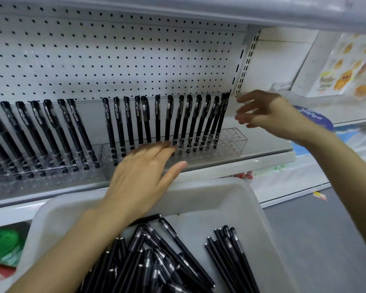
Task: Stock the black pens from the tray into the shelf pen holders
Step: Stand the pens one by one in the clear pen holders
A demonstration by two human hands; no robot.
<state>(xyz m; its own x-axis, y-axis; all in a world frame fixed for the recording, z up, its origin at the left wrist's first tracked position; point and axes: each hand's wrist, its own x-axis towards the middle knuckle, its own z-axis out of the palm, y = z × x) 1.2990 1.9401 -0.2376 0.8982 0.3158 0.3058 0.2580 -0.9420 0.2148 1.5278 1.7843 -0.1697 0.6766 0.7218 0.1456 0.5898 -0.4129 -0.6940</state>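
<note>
A white tray (218,199) at the bottom holds a heap of loose black pens (163,259). On the shelf stand two clear pen holders: the right holder (230,144) carries a row of upright black pens (169,121), and its right end has free holes. The left holder (40,176) is full of slanted pens (51,132). My left hand (140,178) lies flat, fingers spread, over the front of the right holder and holds nothing. My right hand (260,112) hovers, fingers apart and blurred, just right of the last upright pens.
A white pegboard (114,56) backs the shelf, and an upper shelf edge (262,11) overhangs. To the right hang sticker sheets (347,66) and a blue item (313,115). Green packets (2,244) lie on the lower shelf at left. Grey floor shows at right.
</note>
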